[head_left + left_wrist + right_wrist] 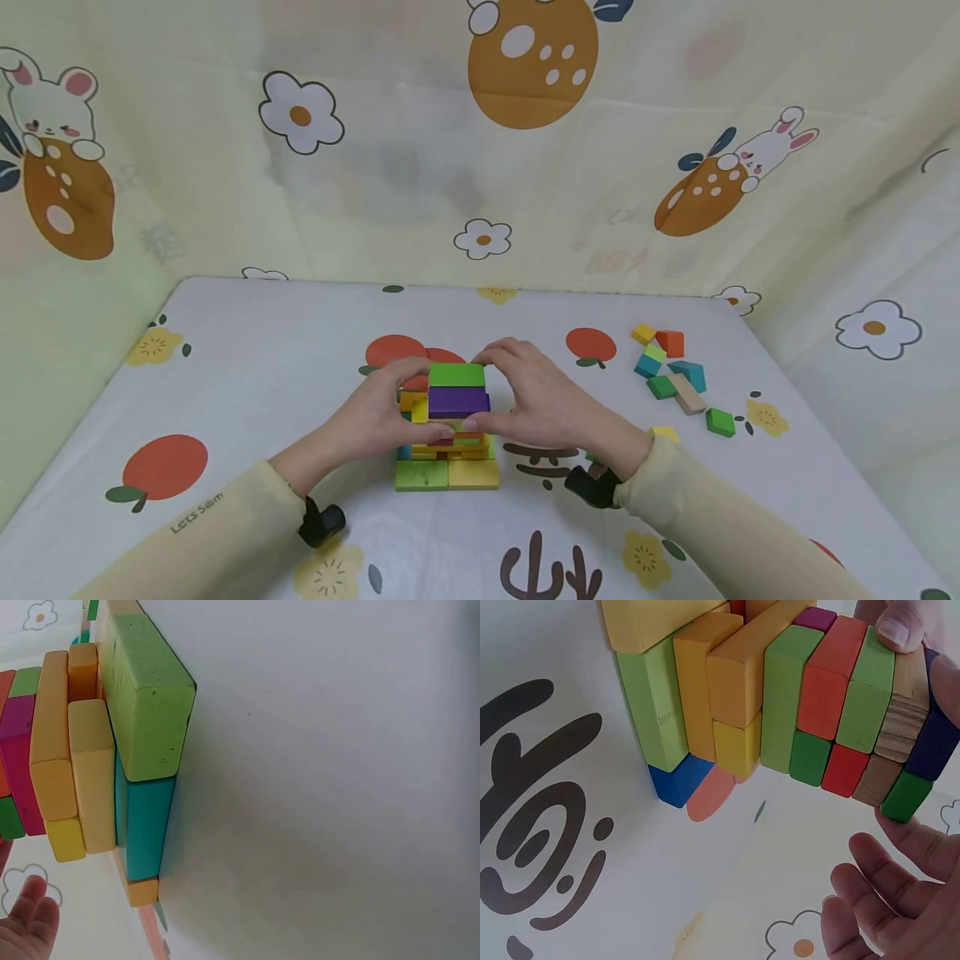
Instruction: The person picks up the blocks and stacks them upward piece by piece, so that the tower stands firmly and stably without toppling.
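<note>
A tower of coloured wooden blocks stands before me, with a purple block and a green block in its top layer. My left hand grips the upper tower from the left, thumb across the front and forefinger reaching behind. From the other side my right hand pinches the top, its thumb in front by the purple block and a fingertip at the green block. In the right wrist view the left thumb lies by a plain wood block. The left wrist view shows lower layers, including a teal block.
Loose blocks lie at the back right of the table, among them a red block, a plain wood block and a green block. A yellow block is partly hidden behind the right forearm. A patterned curtain hangs behind the table.
</note>
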Demonstrator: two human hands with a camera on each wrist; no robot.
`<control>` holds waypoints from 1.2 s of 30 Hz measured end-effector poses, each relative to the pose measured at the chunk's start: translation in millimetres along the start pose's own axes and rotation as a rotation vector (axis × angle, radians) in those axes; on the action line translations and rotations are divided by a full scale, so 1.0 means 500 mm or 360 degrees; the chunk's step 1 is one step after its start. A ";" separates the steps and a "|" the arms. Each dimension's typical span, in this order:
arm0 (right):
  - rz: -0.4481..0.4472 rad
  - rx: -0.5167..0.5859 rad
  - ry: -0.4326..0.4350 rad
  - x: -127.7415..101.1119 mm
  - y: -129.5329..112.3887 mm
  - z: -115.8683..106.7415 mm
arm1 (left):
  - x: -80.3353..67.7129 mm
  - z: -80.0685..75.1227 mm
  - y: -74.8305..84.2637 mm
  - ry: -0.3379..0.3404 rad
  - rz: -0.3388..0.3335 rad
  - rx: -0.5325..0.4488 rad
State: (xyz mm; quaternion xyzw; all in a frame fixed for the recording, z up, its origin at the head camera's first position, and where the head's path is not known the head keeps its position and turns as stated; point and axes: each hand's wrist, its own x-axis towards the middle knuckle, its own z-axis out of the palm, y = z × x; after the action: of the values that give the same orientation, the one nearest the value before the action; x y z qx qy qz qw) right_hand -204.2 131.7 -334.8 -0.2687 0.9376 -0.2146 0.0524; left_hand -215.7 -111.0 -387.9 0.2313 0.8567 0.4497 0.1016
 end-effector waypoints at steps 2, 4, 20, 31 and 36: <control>-0.0003 0.0006 -0.0006 -0.001 0.001 -0.001 | 0.001 0.001 0.001 0.0001 0.0000 0.0001; 0.0005 0.0014 -0.0015 -0.002 0.001 -0.001 | 0.001 0.003 0.001 0.0000 -0.0002 -0.0001; 0.0108 0.0107 -0.0093 -0.019 0.012 -0.016 | 0.002 0.011 0.002 0.0010 -0.0010 0.0007; 0.0289 -0.0015 -0.0016 -0.124 0.156 -0.070 | 0.001 0.008 0.007 0.0020 -0.0066 0.0069; 0.0507 -0.0069 -0.0259 -0.166 0.208 -0.035 | -0.002 0.007 0.004 0.0029 -0.0070 0.0080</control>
State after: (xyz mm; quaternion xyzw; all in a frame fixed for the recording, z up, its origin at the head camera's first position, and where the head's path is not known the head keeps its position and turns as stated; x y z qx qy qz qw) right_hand -187.7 261.5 -365.1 -0.1342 0.9653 -0.1610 0.1556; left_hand -212.9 -108.3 -388.4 0.2107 0.8736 0.4277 0.0977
